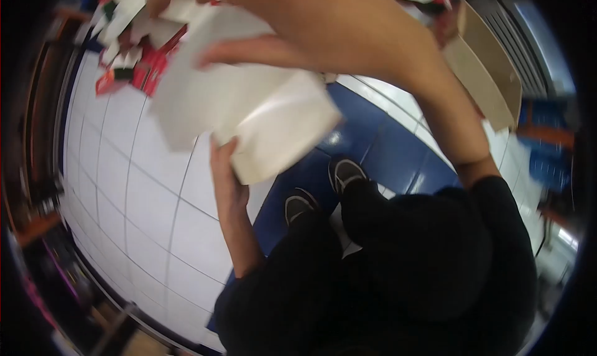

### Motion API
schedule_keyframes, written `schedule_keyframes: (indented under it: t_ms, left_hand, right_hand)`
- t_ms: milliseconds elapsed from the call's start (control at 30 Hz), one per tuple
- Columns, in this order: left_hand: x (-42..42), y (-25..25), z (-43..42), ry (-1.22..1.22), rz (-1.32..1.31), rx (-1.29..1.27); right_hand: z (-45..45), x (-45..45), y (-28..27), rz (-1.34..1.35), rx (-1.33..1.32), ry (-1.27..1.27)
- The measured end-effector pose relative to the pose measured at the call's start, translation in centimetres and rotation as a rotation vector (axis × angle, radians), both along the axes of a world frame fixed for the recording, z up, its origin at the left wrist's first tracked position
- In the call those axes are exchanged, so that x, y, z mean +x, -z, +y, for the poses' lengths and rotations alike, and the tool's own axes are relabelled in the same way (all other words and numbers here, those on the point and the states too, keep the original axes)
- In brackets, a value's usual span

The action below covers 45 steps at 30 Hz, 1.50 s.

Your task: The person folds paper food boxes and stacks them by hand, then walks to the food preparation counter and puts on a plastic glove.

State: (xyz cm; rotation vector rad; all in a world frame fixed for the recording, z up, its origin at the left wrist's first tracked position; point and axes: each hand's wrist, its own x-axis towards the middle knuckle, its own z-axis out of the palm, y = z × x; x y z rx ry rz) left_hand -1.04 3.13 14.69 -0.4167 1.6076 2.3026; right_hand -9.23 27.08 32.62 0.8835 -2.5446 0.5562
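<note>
A white sheet of folded paperboard (273,113), smeared by motion, is held up in front of my legs. My left hand (231,175) is closed on its lower edge, with a finger and the thumb showing at a fold. Reaching across the top from the right, my right hand (298,26) has its thumb and fingers spread apart. It passes over the far part of the paperboard; whether it touches the surface I cannot tell, as it is blurred.
A pile of red and white cartons (146,67) lies on the white tiled floor (137,163) at the upper left. An open brown cardboard box (482,76) stands at the upper right, near blue crates (548,144). My shoes (345,171) are on blue tiles (398,141).
</note>
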Motion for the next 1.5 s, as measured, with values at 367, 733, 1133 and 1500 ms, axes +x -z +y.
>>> schedule_keyframes:
  t_ms: [367,733,1133,1500]
  left_hand:
    - [-1.3,2.8,-1.8,-0.044,0.092,-0.173]
    - [-3.0,6.1,0.5,-0.150,0.134,-0.372]
    - [-2.7,9.4,0.5,-0.097,0.193,-0.495]
    - [-2.0,10.1,0.6,-0.139,0.242,-0.601]
  right_hand:
    - [0.6,5.1,16.3,-1.162,-1.011,0.214]
    - [-0.3,1.4,22.3,-0.822,-0.943,0.432]
    - [0.9,1.2,22.8,-1.079,-0.667,0.480]
    - [1.9,1.2,23.4,-0.924,-0.459,0.423]
